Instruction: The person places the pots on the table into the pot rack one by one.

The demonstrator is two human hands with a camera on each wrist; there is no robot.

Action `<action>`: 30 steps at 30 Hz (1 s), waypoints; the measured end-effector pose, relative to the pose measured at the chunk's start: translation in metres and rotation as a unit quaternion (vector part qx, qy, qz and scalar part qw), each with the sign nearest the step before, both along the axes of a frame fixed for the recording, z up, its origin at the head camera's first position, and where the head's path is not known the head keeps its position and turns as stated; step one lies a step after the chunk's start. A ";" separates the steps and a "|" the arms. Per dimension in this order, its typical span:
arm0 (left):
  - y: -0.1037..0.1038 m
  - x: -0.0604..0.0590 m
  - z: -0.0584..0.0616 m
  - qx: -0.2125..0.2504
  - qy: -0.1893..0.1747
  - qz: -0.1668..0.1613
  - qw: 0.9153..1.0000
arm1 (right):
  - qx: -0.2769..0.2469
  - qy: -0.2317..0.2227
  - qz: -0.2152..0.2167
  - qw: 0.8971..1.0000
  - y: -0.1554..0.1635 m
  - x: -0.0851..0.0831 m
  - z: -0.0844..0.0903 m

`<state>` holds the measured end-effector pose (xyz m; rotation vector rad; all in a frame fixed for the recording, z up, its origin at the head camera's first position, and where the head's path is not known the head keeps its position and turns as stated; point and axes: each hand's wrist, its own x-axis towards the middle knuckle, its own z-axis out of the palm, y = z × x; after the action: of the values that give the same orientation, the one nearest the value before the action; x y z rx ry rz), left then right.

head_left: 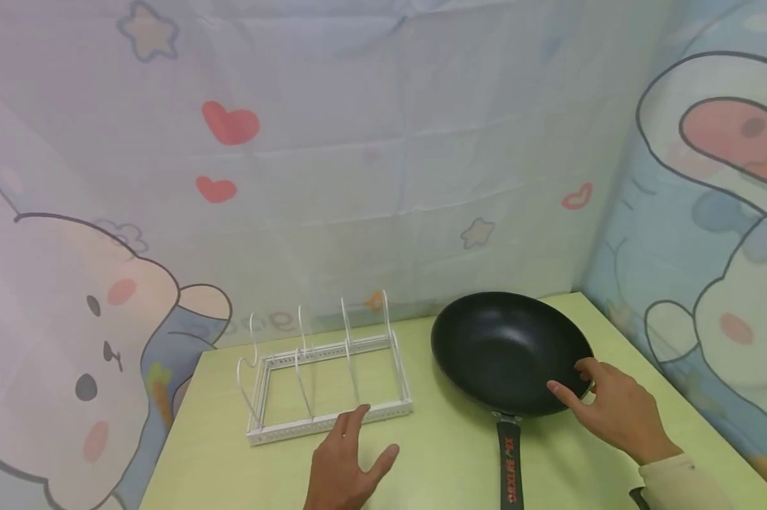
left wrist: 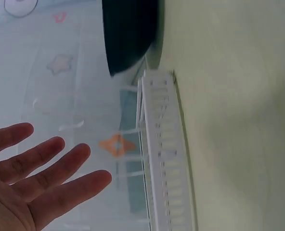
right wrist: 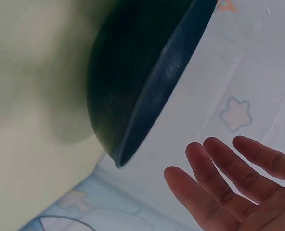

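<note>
A black wok (head_left: 507, 347) sits on the table at the right, its dark handle (head_left: 509, 460) with red lettering pointing toward me. My right hand (head_left: 619, 407) hovers by the wok's right rim, thumb and fingers spread. In the right wrist view a gap shows between those fingers (right wrist: 219, 178) and the wok (right wrist: 128, 91). My left hand (head_left: 348, 464) is in front of a white wire rack (head_left: 328, 425), its fingers extended and holding nothing. From the left wrist, the spread fingers (left wrist: 60, 192) appear beside the rack (left wrist: 164, 144), apart from it.
The rack's several upright wire loops (head_left: 300, 333) rise at the table's left. A pale yellow-green table (head_left: 447, 453) supports both things. Behind it hangs a printed cloth (head_left: 383, 142) with hearts and stars, and another cartoon-printed cloth (head_left: 689, 248) closes off the right side.
</note>
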<state>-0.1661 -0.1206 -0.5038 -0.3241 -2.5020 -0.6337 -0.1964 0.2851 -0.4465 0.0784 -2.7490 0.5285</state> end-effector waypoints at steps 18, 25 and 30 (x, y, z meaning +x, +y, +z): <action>0.078 -0.001 -0.022 0.149 -0.132 -0.150 0.968 | -0.105 -0.130 -0.010 0.986 -0.038 0.026 -0.042; 0.106 -0.002 -0.023 0.193 -0.221 -0.184 0.938 | -0.161 -0.180 -0.020 0.970 -0.052 0.027 -0.053; 0.113 -0.005 -0.024 0.191 -0.250 -0.199 0.928 | -0.228 -0.209 -0.022 0.951 -0.058 0.028 -0.062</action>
<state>-0.1711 -0.0077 -0.5275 -0.5871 -2.7105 -1.5090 -0.1682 0.2273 -0.5087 -0.2342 -2.9264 1.2802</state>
